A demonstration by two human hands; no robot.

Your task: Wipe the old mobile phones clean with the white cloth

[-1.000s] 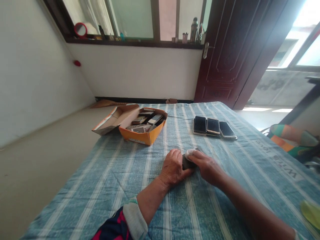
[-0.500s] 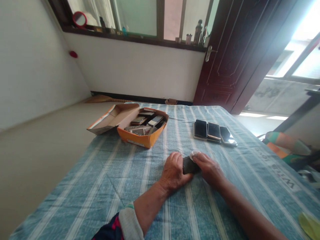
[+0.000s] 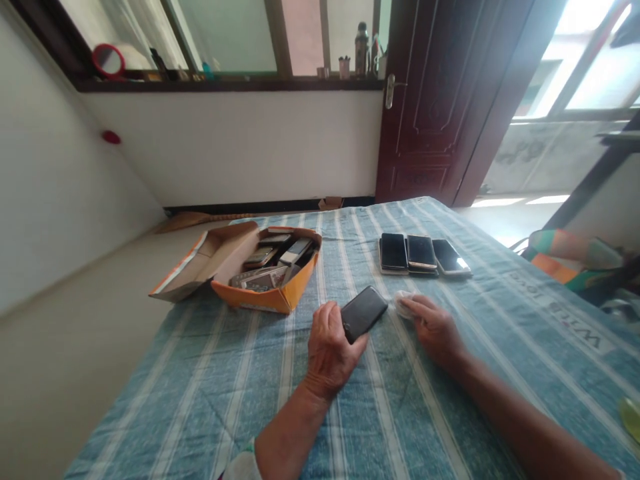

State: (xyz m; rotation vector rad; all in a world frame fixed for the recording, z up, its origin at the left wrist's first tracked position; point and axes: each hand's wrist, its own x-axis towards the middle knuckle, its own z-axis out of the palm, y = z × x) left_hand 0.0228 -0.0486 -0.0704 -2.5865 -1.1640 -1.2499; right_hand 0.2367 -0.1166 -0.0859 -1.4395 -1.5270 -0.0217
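A dark smartphone point(image 3: 364, 313) is gripped along its lower left side by my left hand point(image 3: 333, 350), its black face turned up and tilted. Just right of it, apart from the phone, my right hand point(image 3: 437, 330) pinches a crumpled white cloth or tissue point(image 3: 404, 305). Beyond my hands, several phones lie in overlapping piles: a black one point(image 3: 393, 252) on the left, a gold-edged one point(image 3: 421, 252) in the middle and a white-edged one point(image 3: 451, 257) on the right. An orange cardboard box point(image 3: 295, 291) with its lid folded back holds several more phones.
A blue striped cloth point(image 3: 240, 393) covers the table, with its far edge towards the wall. Behind stand a dark red door point(image 3: 433, 133) and a windowsill holding a thermos point(image 3: 361, 50) and a round mirror point(image 3: 109, 61). Something yellow-green point(image 3: 630, 417) lies at the right edge.
My right hand with the white cloth has come off the phone and moved right. My left hand has raised and tilted the phone, showing more of its face. The view has shifted slightly.
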